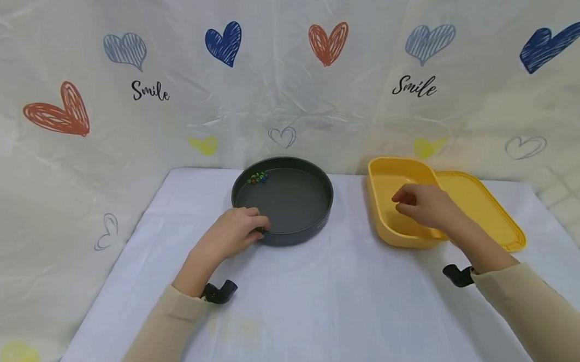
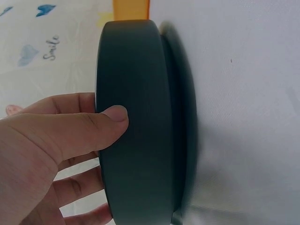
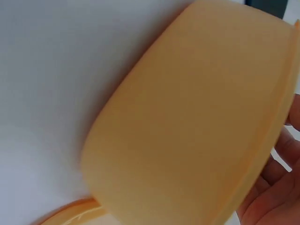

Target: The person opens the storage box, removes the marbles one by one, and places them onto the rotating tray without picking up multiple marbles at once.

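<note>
A round dark pan stands on the table, with several small coloured beads inside by its far left wall. My left hand grips the pan's near left rim. In the left wrist view the thumb presses the outer wall while the other fingers pass over the rim. To the right, my right hand is over a yellow container, its fingers loosely bent, with nothing visible between them. In the right wrist view the container's wall partly hides those fingers.
A flat yellow lid lies right of the container, beside and partly behind it. A white cloth covers the table. Behind the table hangs a pale sheet printed with hearts. Each wrist wears a black camera mount.
</note>
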The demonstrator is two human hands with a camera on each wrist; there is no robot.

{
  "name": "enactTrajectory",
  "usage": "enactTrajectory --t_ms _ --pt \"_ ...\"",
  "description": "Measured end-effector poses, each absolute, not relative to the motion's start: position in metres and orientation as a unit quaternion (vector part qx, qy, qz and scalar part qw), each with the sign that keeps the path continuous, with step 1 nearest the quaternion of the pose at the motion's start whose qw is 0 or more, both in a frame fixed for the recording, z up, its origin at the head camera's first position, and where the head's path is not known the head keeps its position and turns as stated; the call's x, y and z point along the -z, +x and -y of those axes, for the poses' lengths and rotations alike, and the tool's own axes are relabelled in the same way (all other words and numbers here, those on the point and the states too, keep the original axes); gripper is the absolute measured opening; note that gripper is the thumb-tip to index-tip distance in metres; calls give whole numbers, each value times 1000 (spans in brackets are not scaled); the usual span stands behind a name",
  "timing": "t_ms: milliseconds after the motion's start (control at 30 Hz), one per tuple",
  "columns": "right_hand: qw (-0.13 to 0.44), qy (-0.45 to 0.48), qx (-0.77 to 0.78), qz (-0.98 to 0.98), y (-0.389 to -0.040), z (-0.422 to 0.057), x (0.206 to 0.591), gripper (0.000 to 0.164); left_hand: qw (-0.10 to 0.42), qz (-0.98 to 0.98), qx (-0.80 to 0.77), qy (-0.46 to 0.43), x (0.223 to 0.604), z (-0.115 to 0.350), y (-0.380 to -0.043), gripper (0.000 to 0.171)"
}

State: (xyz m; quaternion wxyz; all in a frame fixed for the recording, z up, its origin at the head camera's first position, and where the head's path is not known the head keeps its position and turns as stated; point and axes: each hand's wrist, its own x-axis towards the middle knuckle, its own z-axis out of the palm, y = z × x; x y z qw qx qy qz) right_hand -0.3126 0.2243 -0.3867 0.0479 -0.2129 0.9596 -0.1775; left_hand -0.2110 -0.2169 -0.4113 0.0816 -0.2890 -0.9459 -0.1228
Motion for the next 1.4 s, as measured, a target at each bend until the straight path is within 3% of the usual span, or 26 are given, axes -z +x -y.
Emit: enactTrajectory --t_ms 600,1400 --pt "97 -178 373 -905 -305 -184 367 30 82 945 129 -289 414 217 -212 18" --pt "172 -179 544 -802 -307 -107 381 33 89 944 121 -295 414 217 -213 17"
